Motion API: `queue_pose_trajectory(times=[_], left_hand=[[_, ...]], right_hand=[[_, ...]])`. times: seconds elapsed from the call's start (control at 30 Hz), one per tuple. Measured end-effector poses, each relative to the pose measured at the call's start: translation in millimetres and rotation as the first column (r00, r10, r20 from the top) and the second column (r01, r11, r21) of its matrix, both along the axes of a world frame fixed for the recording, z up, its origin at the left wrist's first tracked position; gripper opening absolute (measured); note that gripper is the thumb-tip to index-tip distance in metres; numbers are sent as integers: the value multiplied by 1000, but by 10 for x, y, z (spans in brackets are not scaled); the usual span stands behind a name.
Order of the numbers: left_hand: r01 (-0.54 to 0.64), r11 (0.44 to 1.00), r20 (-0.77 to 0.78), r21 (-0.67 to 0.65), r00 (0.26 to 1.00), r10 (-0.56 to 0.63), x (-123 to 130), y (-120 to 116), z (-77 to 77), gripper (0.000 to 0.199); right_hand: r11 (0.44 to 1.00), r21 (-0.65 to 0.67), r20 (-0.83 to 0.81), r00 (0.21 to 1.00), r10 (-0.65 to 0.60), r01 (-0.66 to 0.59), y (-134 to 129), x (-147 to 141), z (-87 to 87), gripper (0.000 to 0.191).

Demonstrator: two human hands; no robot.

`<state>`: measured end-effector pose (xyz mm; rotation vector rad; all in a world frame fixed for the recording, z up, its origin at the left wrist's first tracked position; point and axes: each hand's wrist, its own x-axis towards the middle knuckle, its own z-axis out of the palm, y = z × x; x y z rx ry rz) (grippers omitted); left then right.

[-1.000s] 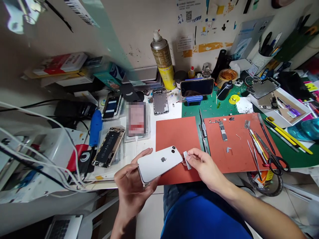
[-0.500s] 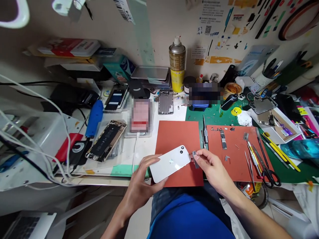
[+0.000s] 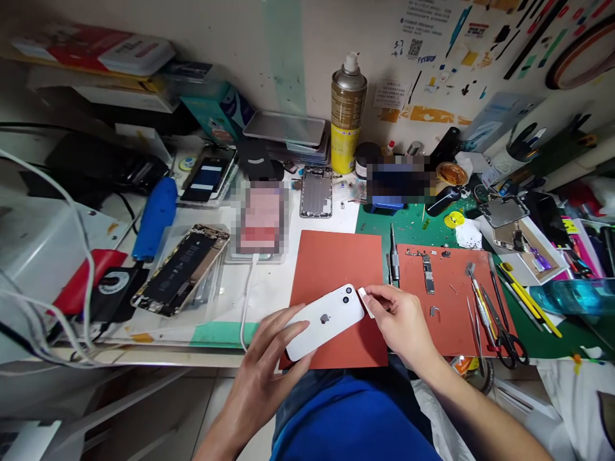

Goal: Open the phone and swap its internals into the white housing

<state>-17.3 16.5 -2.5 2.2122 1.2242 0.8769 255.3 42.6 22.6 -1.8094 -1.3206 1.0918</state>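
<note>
My left hand (image 3: pixel 269 358) grips a white smartphone (image 3: pixel 317 325) by its lower end, thumb beneath and fingers over the back. The phone's back faces up, with a dark apple logo and two camera lenses at its upper right corner. My right hand (image 3: pixel 401 315) pinches a small flat light-coloured piece (image 3: pixel 366 302) between thumb and fingertips, close beside the camera end of the phone. What exactly this piece is I cannot tell. Both hands are over a plain reddish-brown mat (image 3: pixel 339 256) at the bench's front edge.
On a second reddish mat (image 3: pixel 451 307) at the right lie small phone parts, tweezers (image 3: pixel 473 323) and scissors (image 3: pixel 504 339). An opened phone (image 3: pixel 185 269) and a blue-handled tool (image 3: pixel 154 218) are at the left. A spray can (image 3: pixel 346 115) stands behind.
The small piece in my right hand has turned; it looked dark grey and now shows a white face. The phone has tilted slightly, so its logo shows dark. The view has shifted.
</note>
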Motion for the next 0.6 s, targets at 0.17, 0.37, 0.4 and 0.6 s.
queue_pose_trajectory(times=[0.17,0.37,0.4,0.6], left_hand=[[-32,999,-11,27,999,33,11,-4,3,44],[-50,996,-40,71,998,53,38,4,3,43],[-54,996,-41,78,997,58,42,5,4,43],[-63,995,-49,81,997,68,41,-15,4,45]], right_hand=[[999,39,-3,1000,-31,31,21,-54,-26,30],[1000,6,-35,999,-13,13,88,-81,-35,28],[1000,2,-34,999,-12,12,94,-82,-35,28],[1000,-1,-13,1000,1,-1,92,-86,-36,29]])
